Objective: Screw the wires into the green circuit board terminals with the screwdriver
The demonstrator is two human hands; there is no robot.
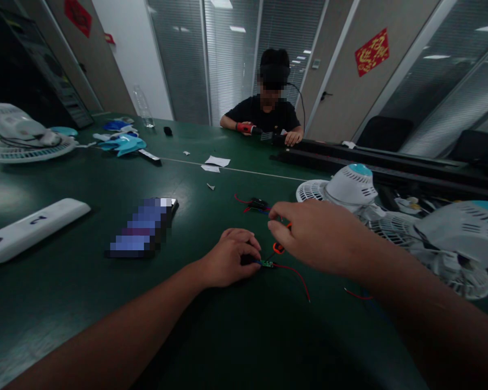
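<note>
**Two hands at a small green circuit board [267, 264] on a dark green desk [85, 179]**

The board lies low over the desk in front of us, a thin red wire [295, 272] curving from its right end. Our left hand [230, 257] pinches the other end, fingers closed on it. Our right hand [313, 233] has its fingers curled round an orange-handled tool [278, 247], whose thin dark shaft slants toward the board; the hand hides much of the handle. Just beyond sits a small black component [258, 203] with red leads.

The desk has a dull sheen and a pale seam [264, 174] running across it. To our left we have a dark phone [140, 233] with a blurred screen and a long white rounded case [52, 225]; white paper scraps [217, 161] lie near the seam. White plastic fan parts [350, 187] with turquoise caps crowd the right side.

Across from us a person in a black top [268, 111] sits handling something dark. Behind stand glass partitions with pale blinds [230, 70] and a wood-toned wall bearing a red diamond-shaped paper with gold characters [372, 52].
</note>
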